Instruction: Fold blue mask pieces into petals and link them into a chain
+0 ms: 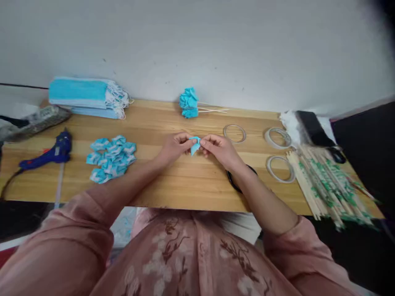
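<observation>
Above the middle of the table, my left hand (pixel 179 146) and my right hand (pixel 217 149) pinch a small folded piece of light-blue material (pixel 195 146) between thumbs and fingers. One corner of the piece points down between the hands. To the left of my left hand lies a heap of folded blue-and-white pieces (pixel 112 158). Beyond the hands, blue flower-like bunches (pixel 189 102) on thin pale sticks (pixel 212 110) rest near the wall. Under my right forearm a black ring (pixel 233 183) is partly hidden.
Blue face masks (pixel 78 93) are stacked at the back left, with a blue glue gun (pixel 60 148) in front. Tape rolls (pixel 235 134) lie on the right. Wrapped chopsticks (pixel 330 181) cover the right end, below a dark phone-like object (pixel 312 127). A wall (pixel 197 45) borders the back.
</observation>
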Tool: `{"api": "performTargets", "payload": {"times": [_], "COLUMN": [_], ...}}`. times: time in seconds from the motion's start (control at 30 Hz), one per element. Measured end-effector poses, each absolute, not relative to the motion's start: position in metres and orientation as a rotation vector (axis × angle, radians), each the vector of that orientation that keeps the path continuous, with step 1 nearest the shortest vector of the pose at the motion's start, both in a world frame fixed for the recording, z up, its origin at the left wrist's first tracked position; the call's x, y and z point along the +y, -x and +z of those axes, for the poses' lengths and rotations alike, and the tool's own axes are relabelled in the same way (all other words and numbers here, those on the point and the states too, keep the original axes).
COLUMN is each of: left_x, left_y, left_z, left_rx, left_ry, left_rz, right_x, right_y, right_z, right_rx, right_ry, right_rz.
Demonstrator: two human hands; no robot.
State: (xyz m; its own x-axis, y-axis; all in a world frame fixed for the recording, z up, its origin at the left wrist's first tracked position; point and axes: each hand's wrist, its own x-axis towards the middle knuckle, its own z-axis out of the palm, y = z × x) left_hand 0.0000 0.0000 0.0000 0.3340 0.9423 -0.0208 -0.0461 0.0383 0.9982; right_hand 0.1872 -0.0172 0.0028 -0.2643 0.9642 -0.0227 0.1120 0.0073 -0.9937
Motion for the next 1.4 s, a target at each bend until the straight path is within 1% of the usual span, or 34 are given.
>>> {"api": "performTargets", "payload": {"times": [0.4,0.7,0.93,1.4], "left_x": [-0.001,-0.003,-0.001,-0.003], "left_y": [0.000,0.001,0.001,0.000], "left_z": [-0.003,-0.001,-0.003,0.001], "left_rx": [0.933,0.891,0.885,0.921], "left_ry": [-1.353,-1.368,-1.303,-1.387], "left_rz": [0.989,0.925,0.920,0.776], "right_x": [-0.017,-0.017,-0.018,-0.021], "right_y": [-0.187,-0.188,-0.189,-0.188], "right_z": [0.002,-0.001,0.005,0.013], "right_rx": [-1.509,-1.626,-1.616,-1.859], "right_ry": [1.184,1.218,1.209,1.209], "right_rz": [1.334,1.160,1.214,0.718]}}
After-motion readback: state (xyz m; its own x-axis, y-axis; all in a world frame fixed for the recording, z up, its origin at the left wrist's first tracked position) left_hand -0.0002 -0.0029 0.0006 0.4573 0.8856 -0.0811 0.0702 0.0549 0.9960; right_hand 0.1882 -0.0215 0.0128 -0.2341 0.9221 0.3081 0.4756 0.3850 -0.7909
